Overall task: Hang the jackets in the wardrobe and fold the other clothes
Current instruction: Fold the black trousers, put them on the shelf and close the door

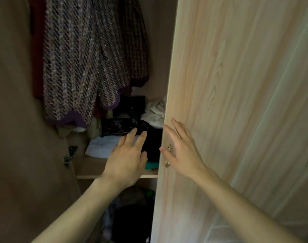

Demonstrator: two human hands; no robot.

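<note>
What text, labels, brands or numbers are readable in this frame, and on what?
None readable.
Light wood-grain wardrobe door: no lettering, only a small brass handle by the right hand.
Purple-trimmed tweed knit jacket: woven pattern only, no tag visible.
Black patterned fabric on the shelf: pale swirls, too dark and blurred to tell if it is lettering.
White folded cloth beyond the left hand: no print visible.

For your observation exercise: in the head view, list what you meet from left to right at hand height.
Dark metal hinge → folded white cloth → left hand → right hand → pale wooden wardrobe door.
</note>
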